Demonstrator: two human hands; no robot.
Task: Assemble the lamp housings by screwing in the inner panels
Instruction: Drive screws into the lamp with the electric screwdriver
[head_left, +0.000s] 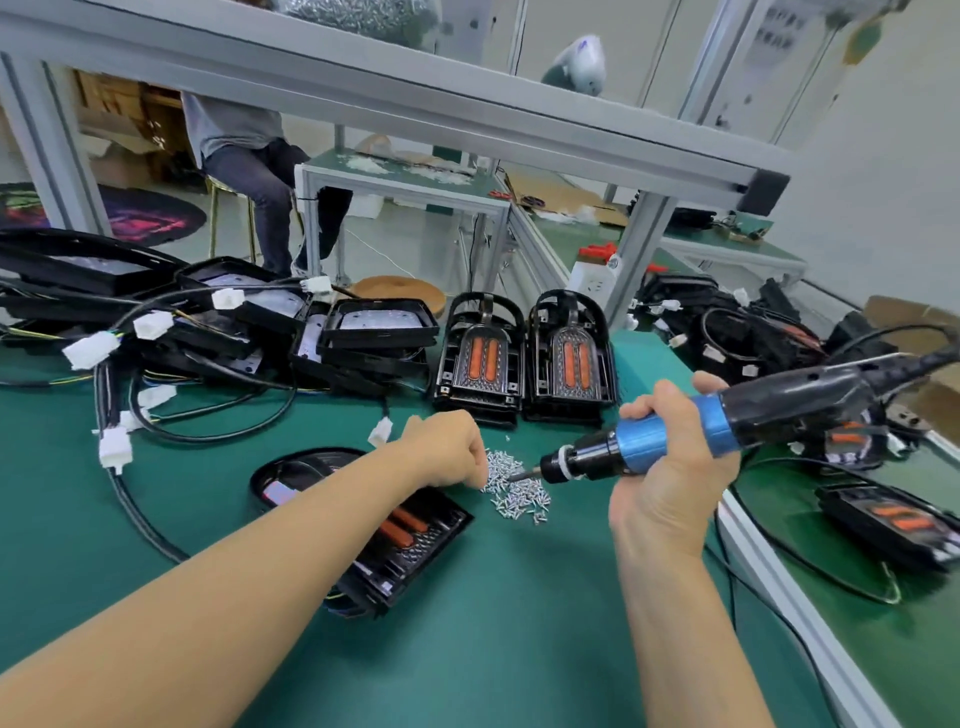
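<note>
Right hand (670, 457) grasps the electric screwdriver (727, 426), bit at the screw pile (514, 486). Left hand (447, 449) curls into the screws; actual pinch can't be told. Lamp housing (374, 530) lies under left forearm.

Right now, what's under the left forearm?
A black lamp housing lies on the green mat, orange strips showing past the arm. Its middle is covered. The left hand reaches into the screw pile; whether it holds a screw is hidden.

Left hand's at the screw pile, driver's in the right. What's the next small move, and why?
Probably pick one screw and seat it on the driver bit. The left hand is curled at the edge of the screw pile, the right hand grips the electric screwdriver with its tip over the pile, and the lamp housing lies under the left forearm.
</note>
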